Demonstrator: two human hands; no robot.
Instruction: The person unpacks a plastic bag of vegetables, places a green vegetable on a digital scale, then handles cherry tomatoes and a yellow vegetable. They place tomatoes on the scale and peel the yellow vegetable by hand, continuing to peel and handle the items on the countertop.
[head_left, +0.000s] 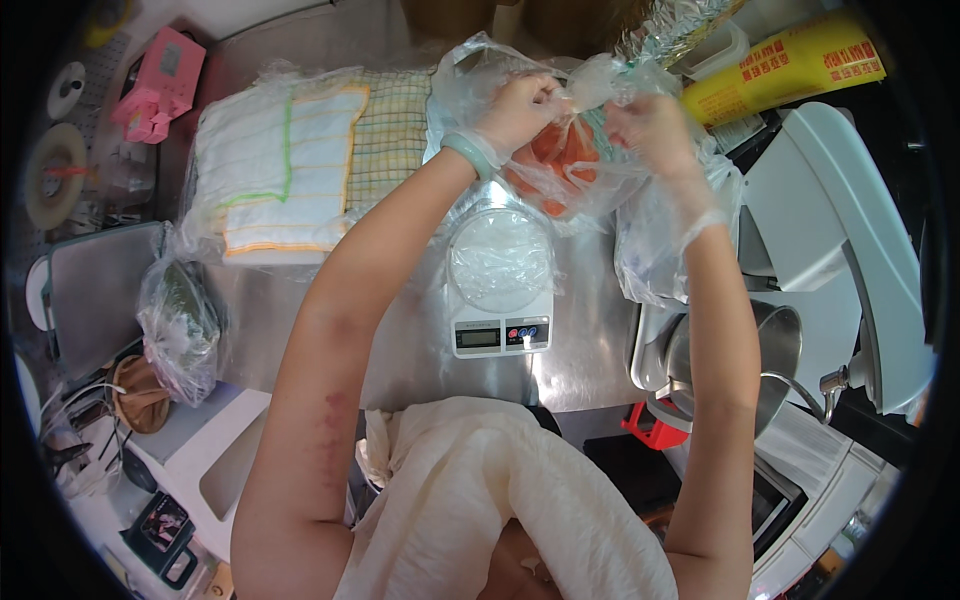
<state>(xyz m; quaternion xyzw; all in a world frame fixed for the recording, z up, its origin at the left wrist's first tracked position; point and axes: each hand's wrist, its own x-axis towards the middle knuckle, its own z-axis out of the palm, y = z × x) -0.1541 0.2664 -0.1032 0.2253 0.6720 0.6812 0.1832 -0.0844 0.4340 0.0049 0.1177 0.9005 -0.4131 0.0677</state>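
Observation:
In clear plastic gloves, both my hands are at the top of a transparent plastic bag with orange-red contents. My left hand, below which a pale green bangle circles the wrist, has its fingers curled on the gathered plastic. Across from it, my right hand is blurred at the bag's other side; its grip cannot be made out. Nearer my body, a white digital kitchen scale carries a round plate covered with clear film.
Folded white cloths in plastic lie at left, beside a plastic-wrapped green item. A stand mixer with a steel bowl stands at right. Behind it lies a yellow cling-wrap roll box. The worktop is metal.

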